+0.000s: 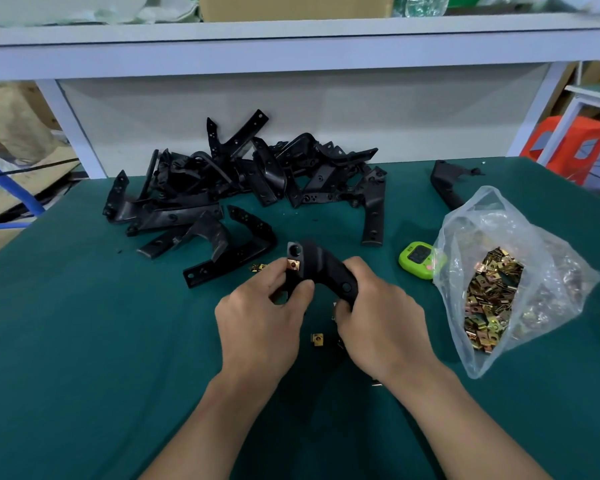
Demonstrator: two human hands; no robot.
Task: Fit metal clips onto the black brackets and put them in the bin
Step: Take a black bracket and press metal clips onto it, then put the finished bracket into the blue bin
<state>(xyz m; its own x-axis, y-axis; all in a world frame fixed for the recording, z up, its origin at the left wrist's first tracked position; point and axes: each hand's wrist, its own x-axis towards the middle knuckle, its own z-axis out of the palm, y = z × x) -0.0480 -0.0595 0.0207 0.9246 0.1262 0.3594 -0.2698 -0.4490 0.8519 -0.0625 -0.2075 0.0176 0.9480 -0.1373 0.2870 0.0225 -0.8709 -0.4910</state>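
Note:
Both my hands hold one curved black bracket (321, 265) above the green table (84, 341). My left hand (260, 320) grips its left end, the thumb against a brass metal clip (293, 264) seated on that end. My right hand (378, 317) grips the bracket's right end. A loose clip (317, 339) lies on the table between my hands, and another small clip (258, 267) lies just left of the bracket. A pile of black brackets (243, 181) fills the far middle of the table. No bin is in view.
A clear plastic bag (506, 271) full of brass clips lies open at the right. A green timer (417, 259) sits beside it. One separate black bracket (447, 183) lies at the far right. A white shelf frame (291, 46) stands behind the table.

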